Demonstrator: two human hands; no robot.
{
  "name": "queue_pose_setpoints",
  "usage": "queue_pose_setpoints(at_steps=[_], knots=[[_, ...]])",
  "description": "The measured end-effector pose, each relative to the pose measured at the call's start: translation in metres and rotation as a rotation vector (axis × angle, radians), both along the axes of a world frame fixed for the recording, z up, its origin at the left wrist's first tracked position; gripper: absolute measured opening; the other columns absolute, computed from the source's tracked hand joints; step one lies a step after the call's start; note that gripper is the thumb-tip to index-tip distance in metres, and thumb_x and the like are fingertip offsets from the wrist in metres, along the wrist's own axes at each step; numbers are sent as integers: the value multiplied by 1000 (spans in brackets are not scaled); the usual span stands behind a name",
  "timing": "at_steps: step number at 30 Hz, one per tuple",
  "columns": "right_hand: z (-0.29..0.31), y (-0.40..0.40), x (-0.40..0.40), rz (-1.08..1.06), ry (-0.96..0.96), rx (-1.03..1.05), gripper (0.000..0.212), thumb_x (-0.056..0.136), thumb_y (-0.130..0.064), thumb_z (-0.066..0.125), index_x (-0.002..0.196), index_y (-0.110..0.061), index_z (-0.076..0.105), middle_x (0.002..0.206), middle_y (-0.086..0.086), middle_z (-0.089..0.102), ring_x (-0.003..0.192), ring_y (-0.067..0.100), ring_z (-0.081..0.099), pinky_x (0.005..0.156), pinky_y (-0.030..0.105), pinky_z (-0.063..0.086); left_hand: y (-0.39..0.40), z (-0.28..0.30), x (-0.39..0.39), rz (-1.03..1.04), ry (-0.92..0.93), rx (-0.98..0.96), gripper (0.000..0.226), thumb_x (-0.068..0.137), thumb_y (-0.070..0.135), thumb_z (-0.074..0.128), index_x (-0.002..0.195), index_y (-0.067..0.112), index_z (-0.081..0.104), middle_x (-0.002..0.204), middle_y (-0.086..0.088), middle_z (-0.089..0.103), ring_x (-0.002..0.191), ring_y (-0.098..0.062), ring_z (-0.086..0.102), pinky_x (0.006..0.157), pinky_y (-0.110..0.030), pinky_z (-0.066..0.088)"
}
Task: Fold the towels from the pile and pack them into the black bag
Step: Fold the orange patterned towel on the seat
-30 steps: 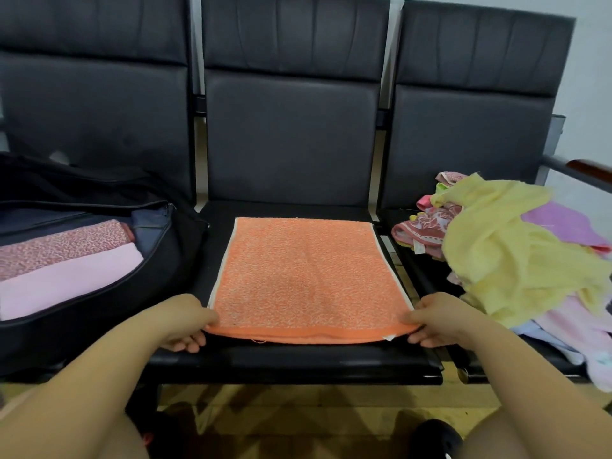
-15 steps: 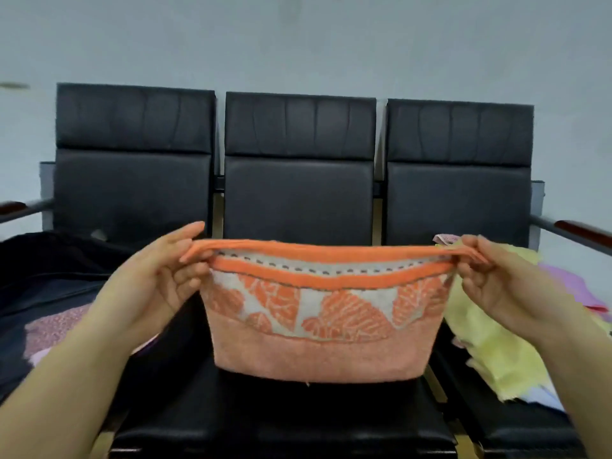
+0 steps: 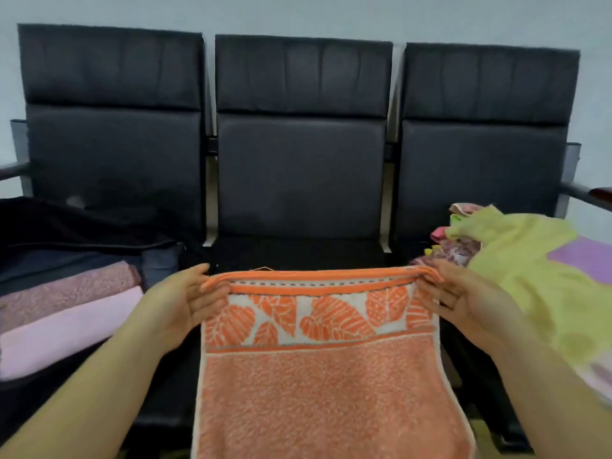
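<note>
An orange towel (image 3: 328, 389) with a leaf-patterned band hangs in the air in front of the middle seat. My left hand (image 3: 185, 303) pinches its upper left corner and my right hand (image 3: 460, 299) pinches its upper right corner, so the top edge is stretched between them. The black bag (image 3: 69, 246) lies open on the left seat with a speckled pink towel (image 3: 66, 293) and a plain pink towel (image 3: 66, 329) folded inside. The pile of towels (image 3: 530, 283), with a yellow one on top, sits on the right seat.
Three black padded seats (image 3: 301, 180) stand joined in a row against a pale wall. A metal armrest with a wooden cap (image 3: 592, 193) juts out at the far right. A purple cloth (image 3: 586, 263) lies on the yellow towel.
The orange towel lay flat on the middle seat a second ago; both hands took its near corners and raised it. Since half a second ago it has come lower and nearer.
</note>
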State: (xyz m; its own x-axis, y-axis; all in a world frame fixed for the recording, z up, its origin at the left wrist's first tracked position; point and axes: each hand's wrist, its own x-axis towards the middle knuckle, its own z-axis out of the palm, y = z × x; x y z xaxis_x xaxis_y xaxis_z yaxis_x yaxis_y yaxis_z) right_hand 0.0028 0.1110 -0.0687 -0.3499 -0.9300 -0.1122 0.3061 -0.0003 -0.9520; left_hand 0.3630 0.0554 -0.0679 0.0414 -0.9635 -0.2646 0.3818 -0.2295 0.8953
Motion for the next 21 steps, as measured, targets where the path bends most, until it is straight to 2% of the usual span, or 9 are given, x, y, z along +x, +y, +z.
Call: queue_pose_setpoints(at_steps=[1, 3, 5, 7, 9, 12, 15, 17, 21], knots=[[-6, -4, 0, -2, 22, 21, 29, 93, -17, 54, 121, -10, 60, 106, 12, 70, 101, 24, 66, 87, 38, 53, -4, -10, 0, -1, -8, 19, 34, 98, 7, 41, 131, 11, 48, 87, -16, 64, 54, -16, 70, 46, -26, 56], [-10, -12, -3, -11, 55, 53, 18, 97, -14, 47, 106, -14, 63, 102, 10, 69, 103, 24, 64, 92, 39, 47, -13, -21, -3, -12, -16, 34, 40, 97, 5, 41, 137, 9, 44, 85, -16, 65, 57, -17, 71, 51, -28, 58], [-12, -22, -8, -20, 58, 64, 18, 96, -14, 46, 86, -16, 61, 83, 6, 69, 89, 21, 67, 93, 40, 45, -22, -23, -7, -21, -33, 11, 44, 97, 5, 41, 140, 10, 39, 77, -12, 70, 62, -16, 72, 63, -34, 59], [-16, -33, -11, -46, 41, 81, 23, 96, -12, 43, 78, -17, 56, 67, 2, 66, 71, 17, 68, 90, 39, 46, -33, -24, -11, -21, -53, -17, 48, 96, 5, 40, 142, 13, 35, 74, -7, 72, 68, -15, 72, 74, -37, 53], [-19, -43, -11, -61, 6, 77, 25, 96, -9, 39, 77, -18, 52, 67, 2, 63, 67, 17, 67, 89, 39, 47, -44, -27, -17, 0, -52, -43, 48, 95, 4, 40, 141, 14, 34, 73, -3, 72, 80, -18, 71, 80, -37, 49], [-22, -57, -10, -74, -96, 18, 21, 96, -8, 40, 83, -18, 53, 75, 4, 57, 80, 22, 61, 91, 41, 46, -57, -29, -22, 40, -49, -85, 40, 95, 3, 41, 133, 13, 40, 71, -2, 70, 91, -23, 67, 83, -39, 48], [-26, -66, -9, -40, -106, -18, 21, 95, -9, 40, 80, -17, 52, 76, 3, 53, 82, 21, 59, 88, 39, 48, -61, -31, -19, 57, -48, -105, 34, 94, 1, 40, 125, 13, 44, 71, -3, 68, 88, -24, 66, 83, -40, 48], [-28, -67, -9, -1, -65, -12, 21, 94, -10, 41, 80, -19, 53, 77, 2, 57, 84, 21, 62, 96, 41, 46, -58, -31, -16, 48, -58, -112, 31, 94, 1, 38, 121, 14, 46, 59, 2, 65, 90, -24, 65, 85, -40, 47], [-27, -57, -9, 0, -10, 23, 25, 92, -6, 38, 78, -19, 54, 69, -2, 63, 83, 20, 62, 105, 44, 40, -50, -26, -13, 24, -106, -123, 26, 94, 1, 38, 108, 17, 53, 62, 1, 60, 83, -18, 65, 82, -36, 46]])
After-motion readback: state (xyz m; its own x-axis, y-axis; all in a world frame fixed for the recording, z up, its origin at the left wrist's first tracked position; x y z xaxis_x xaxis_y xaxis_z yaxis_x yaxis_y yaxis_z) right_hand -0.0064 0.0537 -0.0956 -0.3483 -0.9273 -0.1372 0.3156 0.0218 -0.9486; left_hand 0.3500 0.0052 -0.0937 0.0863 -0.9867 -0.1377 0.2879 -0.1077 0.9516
